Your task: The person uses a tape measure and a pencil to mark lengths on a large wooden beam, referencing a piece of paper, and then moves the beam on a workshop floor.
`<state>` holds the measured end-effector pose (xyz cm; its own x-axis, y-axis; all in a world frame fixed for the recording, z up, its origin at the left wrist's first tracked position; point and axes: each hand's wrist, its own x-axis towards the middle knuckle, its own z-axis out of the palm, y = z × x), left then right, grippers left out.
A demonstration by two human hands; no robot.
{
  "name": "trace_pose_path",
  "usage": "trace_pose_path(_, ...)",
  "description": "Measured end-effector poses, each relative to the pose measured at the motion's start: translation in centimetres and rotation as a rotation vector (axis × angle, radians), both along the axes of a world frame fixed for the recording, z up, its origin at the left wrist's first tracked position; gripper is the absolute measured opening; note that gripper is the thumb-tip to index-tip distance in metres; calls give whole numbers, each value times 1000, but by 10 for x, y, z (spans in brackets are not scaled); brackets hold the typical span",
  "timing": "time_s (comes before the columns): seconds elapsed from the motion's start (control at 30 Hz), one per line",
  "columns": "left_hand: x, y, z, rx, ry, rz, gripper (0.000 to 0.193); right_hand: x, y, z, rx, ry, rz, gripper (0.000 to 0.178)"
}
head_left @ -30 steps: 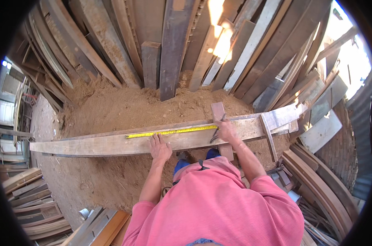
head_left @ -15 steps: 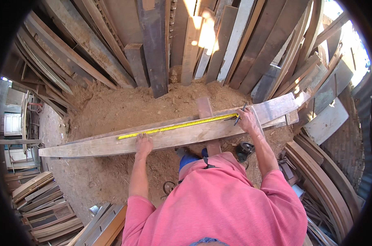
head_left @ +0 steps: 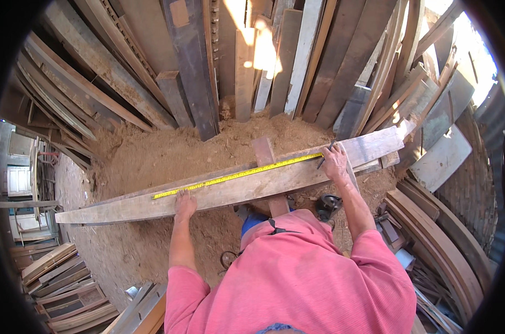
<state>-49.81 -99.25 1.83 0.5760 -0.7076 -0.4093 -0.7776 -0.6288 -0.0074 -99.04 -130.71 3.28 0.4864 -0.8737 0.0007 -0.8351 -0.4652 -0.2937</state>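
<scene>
A long pale plank lies slantwise before me. Along it runs a yellow measuring tape. My left hand rests on the plank near the tape's left end, fingers laid out against the tape's lower edge. Close to the tape's right end, my right hand is closed round a slim dark pen or pencil, which slants up past the fingers. Whether that hand also holds the tape is hidden. A narrow pale strip crosses the plank beside the right wrist.
A reddish crosspiece passes beneath the plank. Sawdust covers the ground. A dark power tool sits by my legs. Tall boards lean along the far side; stacked timber lies at right, more wood at lower left.
The view has shifted slightly, so the plank's left part and my left hand appear lower. Both hands and the tape keep about the same places on the plank.
</scene>
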Motion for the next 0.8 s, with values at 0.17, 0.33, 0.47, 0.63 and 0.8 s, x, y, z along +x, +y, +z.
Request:
trace_pose_path(0.17,5,7,-11,-19,-7,-9,60,-11,-7,-7,-105,-51,71,38)
trace_pose_path(0.33,4,1,-11,-3,-12,-26,60,-3,11,-5,-212,56,-33,36)
trace_pose_path(0.47,7,2,-10,30,-26,-35,60,-14,2,-29,117,-101,-39,36)
trace_pose_path(0.63,7,2,-8,54,-7,-20,62,1,-2,-3,297,-654,-327,38)
trace_pose_path(0.8,4,-2,1,46,54,35,62,-11,-11,2,507,-539,-274,38)
